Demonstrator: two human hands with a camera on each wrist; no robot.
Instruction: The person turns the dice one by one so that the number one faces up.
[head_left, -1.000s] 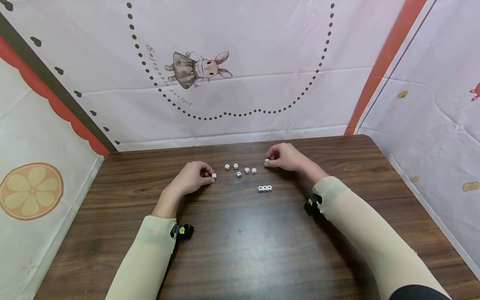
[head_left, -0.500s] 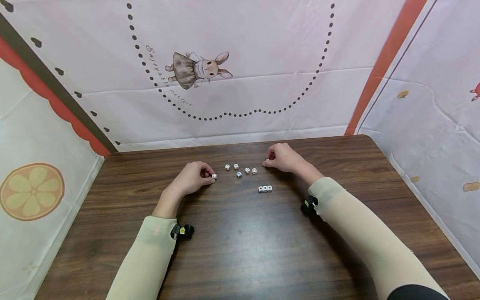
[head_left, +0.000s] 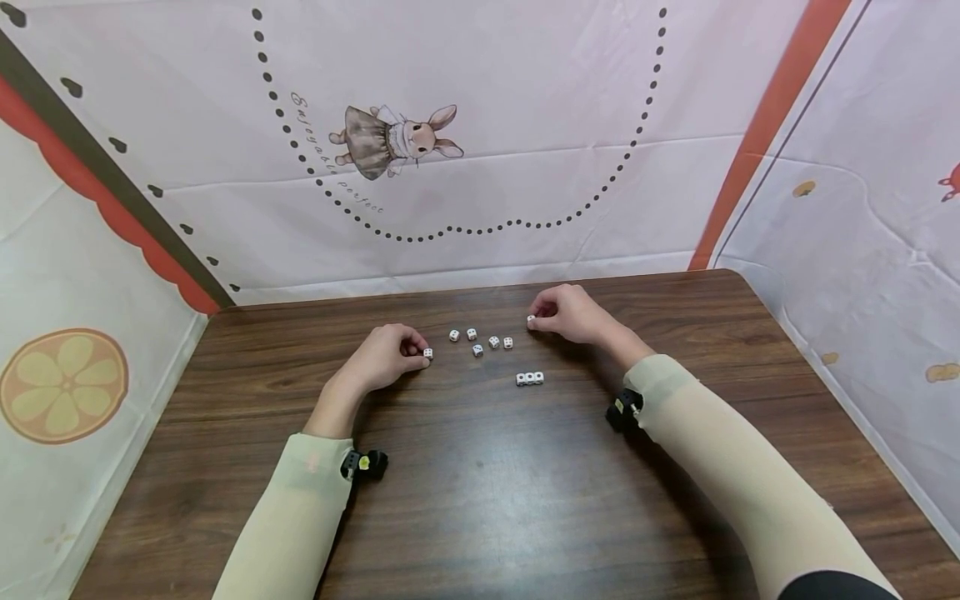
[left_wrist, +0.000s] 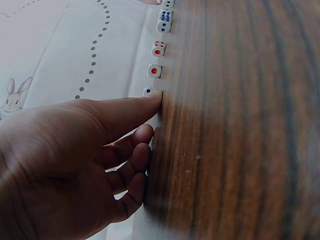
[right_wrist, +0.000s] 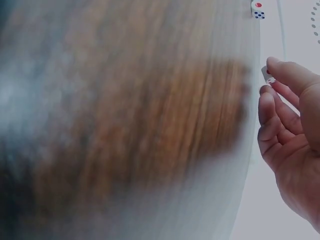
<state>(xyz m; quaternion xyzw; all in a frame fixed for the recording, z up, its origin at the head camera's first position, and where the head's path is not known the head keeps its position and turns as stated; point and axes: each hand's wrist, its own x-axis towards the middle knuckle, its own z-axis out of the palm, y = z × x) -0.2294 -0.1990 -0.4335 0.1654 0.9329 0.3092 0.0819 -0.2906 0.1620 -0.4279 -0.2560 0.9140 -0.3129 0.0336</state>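
My left hand [head_left: 381, 358] is low over the table, thumb and fingertips pinching a white die [head_left: 428, 353]. In the left wrist view, the thumb covers part of that die [left_wrist: 148, 92]. Farther right, my right hand [head_left: 573, 315] pinches another white die [head_left: 531, 320] between thumb and index finger; the right wrist view shows this die [right_wrist: 267, 74] partly behind the thumb. Between the hands lie several loose dice [head_left: 477, 351], set apart from one another. Nearer to me, three dice [head_left: 529, 378] stand side by side in a straight row.
The brown wood-grain table [head_left: 480, 492] ends at the back against a white printed cloth [head_left: 525, 192] with a rabbit picture. More patterned cloth hangs at the left [head_left: 45, 267] and right [head_left: 862, 242]. Each wrist wears a small black camera [head_left: 365, 463].
The right hand shifts slightly toward me and back, and its die, mostly covered half a second ago, shows more now. The left hand and the lying dice stay put.
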